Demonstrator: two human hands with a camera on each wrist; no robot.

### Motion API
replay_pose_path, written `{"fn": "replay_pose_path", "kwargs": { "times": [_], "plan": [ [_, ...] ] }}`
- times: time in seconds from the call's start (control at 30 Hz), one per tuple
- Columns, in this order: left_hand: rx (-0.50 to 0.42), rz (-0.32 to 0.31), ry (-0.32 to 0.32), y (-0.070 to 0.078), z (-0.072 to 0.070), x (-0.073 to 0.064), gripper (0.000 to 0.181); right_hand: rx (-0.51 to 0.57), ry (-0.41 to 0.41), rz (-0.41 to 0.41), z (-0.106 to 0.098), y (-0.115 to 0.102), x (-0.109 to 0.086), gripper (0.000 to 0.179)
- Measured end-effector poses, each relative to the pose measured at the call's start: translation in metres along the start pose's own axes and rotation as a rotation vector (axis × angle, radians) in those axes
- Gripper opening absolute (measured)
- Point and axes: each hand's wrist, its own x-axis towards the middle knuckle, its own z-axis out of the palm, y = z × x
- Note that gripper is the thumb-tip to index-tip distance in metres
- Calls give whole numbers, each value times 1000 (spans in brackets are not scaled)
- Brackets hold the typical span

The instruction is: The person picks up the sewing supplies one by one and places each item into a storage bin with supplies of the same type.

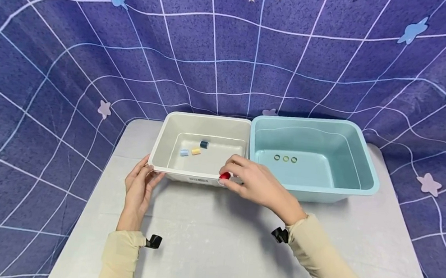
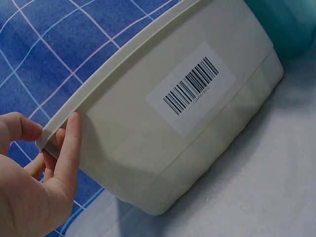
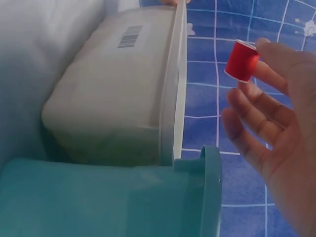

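Observation:
A red spool of thread [image 1: 225,176] is pinched between the thumb and fingertips of my right hand [image 1: 257,183]. In the right wrist view the red spool [image 3: 242,60] is held up beyond the bin's rim, with the other fingers spread below it. My left hand [image 1: 139,191] grips the near left corner of the white bin [image 1: 187,172], thumb and fingers on its rim. Inside that bin lie a light blue spool [image 1: 184,152], a yellow spool [image 1: 196,151] and a dark blue spool [image 1: 204,144].
A teal bin [image 1: 315,191] stands against the white bin's right side. Three small greenish rings [image 1: 285,158] lie in a row on its floor. Both bins sit on a pale table [image 1: 211,246], with a purple-blue gridded curtain [image 1: 233,45] behind and at the sides.

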Motion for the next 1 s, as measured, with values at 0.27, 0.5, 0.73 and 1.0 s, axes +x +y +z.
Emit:
{"fn": "replay_pose_path", "kwargs": {
  "times": [0.27,0.5,0.73,1.0],
  "plan": [
    [2,2,6,-1,-1,1,46,39,-20,64,7,2,30,18],
    [8,-3,12,-2,0,2,46,66,-7,127,14,4,58,19],
    [-10,-10,14,-1,1,1,46,82,-15,200,22,6,85,25],
    [-9,0,7,-1,0,1,46,78,-37,279,37,18,113,28]
  ]
}}
